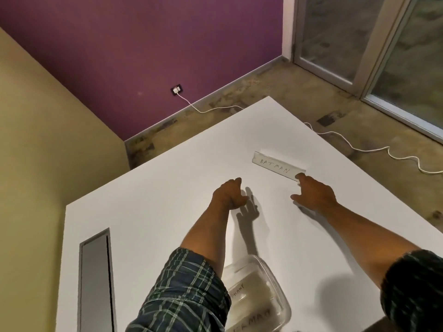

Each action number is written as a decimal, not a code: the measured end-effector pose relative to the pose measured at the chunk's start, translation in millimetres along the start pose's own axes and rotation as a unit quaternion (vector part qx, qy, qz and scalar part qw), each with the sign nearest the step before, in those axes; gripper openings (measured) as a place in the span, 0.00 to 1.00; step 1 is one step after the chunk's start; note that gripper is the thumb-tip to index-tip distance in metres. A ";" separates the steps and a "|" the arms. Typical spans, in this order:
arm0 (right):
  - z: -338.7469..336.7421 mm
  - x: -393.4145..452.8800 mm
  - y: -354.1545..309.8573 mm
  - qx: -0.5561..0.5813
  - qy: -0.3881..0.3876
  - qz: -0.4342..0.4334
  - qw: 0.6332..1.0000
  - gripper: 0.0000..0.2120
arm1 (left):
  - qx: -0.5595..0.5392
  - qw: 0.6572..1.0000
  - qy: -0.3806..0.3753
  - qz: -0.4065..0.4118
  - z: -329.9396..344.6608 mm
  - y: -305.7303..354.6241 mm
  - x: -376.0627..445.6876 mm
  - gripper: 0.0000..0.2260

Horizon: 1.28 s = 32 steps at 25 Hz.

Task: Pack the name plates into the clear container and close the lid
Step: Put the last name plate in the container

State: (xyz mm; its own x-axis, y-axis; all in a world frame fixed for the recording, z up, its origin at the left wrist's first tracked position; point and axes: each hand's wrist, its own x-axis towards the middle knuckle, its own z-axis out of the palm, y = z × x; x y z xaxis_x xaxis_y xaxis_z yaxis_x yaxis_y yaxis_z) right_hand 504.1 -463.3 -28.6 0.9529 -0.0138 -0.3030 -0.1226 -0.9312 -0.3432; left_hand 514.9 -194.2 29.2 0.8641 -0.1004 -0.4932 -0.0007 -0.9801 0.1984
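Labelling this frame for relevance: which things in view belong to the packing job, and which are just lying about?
Job:
- white rectangular name plate marked BATMAN, right hand at its near end
- clear plastic container, near edge, lettered plates inside
- left hand, empty

Lying about:
- white cable on the floor
- grey slot in the white table
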 end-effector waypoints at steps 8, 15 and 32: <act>10.6 57.0 19.1 0.037 0.041 0.067 0.996 0.34 | -0.080 0.997 -0.012 0.011 -12.3 18.7 91.6 0.33; 7.2 85.3 31.4 0.007 0.054 0.037 0.998 0.31 | -0.133 0.991 -0.015 -0.006 -8.8 28.4 145.4 0.49; 17.2 69.2 11.5 0.048 0.023 -0.042 0.998 0.29 | -0.230 0.964 0.116 -0.066 -6.1 35.3 113.0 0.12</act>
State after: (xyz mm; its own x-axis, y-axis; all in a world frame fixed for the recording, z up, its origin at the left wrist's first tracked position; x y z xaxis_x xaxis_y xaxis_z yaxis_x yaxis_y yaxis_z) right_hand 563.9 -468.7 -68.8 0.9723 0.0437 -0.2294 -0.0661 -0.8908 -0.4495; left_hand 615.6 -239.1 -14.4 0.9304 0.1135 -0.3486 0.2950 -0.7963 0.5280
